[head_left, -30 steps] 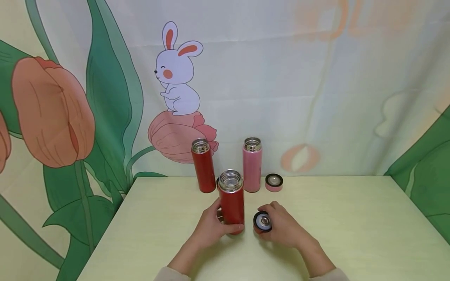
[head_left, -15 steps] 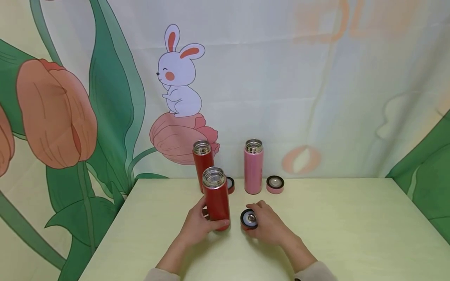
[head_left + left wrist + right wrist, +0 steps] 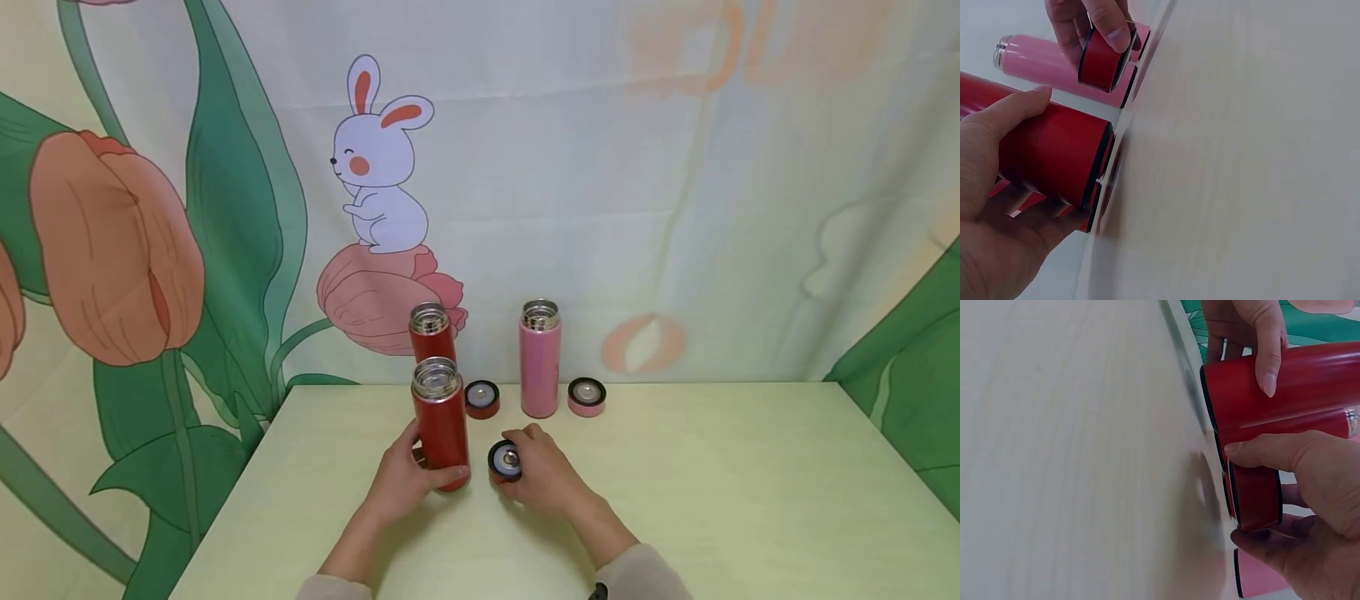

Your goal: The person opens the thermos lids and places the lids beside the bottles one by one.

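Note:
My left hand [image 3: 397,482] grips a red thermos bottle [image 3: 444,429] low on its body, thumb across the near side. The bottle stands upright, its steel mouth uncovered. Just to its right, my right hand [image 3: 551,477] holds a red lid [image 3: 506,462] by its side, the pale inner face turned up. A small gap parts lid and bottle in the head view. From the right wrist, thumb and fingers span the lid [image 3: 1257,495]. In the left wrist view the bottle's black-edged base [image 3: 1099,165] is close to the tabletop; contact is hard to tell.
Behind the held bottle stands a second uncapped red bottle [image 3: 431,343], partly hidden. Another red lid [image 3: 482,401] lies inner side up beside it. Further right are an uncapped pink bottle [image 3: 540,367] and its pink lid [image 3: 587,397], near the table's [image 3: 750,483] back edge and a printed cloth.
Both hands have moved left together, carrying the red bottle and the red lid. The bottle now overlaps the rear red bottle, and the red lid at the back has come into full view.

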### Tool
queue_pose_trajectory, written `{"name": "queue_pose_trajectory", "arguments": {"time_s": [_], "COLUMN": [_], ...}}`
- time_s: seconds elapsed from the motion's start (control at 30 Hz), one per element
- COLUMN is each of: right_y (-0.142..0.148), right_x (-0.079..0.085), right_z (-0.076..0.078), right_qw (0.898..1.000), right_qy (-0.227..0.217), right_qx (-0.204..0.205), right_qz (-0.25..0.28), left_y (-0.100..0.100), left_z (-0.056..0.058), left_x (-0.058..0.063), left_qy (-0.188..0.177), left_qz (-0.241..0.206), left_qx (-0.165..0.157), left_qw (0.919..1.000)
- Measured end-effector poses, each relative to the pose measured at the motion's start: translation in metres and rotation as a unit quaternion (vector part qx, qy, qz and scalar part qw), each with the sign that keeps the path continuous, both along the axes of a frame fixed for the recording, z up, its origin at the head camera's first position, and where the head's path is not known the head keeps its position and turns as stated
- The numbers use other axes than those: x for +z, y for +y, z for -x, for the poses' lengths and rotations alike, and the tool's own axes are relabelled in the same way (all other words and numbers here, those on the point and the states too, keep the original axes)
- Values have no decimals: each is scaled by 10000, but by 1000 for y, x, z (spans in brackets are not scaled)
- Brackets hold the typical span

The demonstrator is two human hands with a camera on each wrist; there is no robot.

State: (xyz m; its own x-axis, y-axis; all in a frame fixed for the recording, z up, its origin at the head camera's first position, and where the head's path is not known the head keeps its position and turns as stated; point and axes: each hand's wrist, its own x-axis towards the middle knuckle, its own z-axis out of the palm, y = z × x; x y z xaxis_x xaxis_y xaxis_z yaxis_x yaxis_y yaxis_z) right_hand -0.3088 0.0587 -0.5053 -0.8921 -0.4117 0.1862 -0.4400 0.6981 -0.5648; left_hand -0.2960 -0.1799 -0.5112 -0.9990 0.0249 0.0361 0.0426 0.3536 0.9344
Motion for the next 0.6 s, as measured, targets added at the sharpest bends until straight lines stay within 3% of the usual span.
{"name": "queue_pose_trajectory", "arguments": {"time_s": [0.27,0.6], "right_y": [-18,-35], "right_x": [-6,-9], "right_z": [7,10], "right_qw": [10000,9999], "right_qy": [-26,-91], "right_qx": [-47,-56], "right_qz": [14,90], "left_y": [-11,-19], "left_z": [6,8], "left_x": [-1,-2], "left_qy": [-160,-142], "left_qz": [69,13], "left_qx": [180,179], "left_qw": [9997,9997]}}
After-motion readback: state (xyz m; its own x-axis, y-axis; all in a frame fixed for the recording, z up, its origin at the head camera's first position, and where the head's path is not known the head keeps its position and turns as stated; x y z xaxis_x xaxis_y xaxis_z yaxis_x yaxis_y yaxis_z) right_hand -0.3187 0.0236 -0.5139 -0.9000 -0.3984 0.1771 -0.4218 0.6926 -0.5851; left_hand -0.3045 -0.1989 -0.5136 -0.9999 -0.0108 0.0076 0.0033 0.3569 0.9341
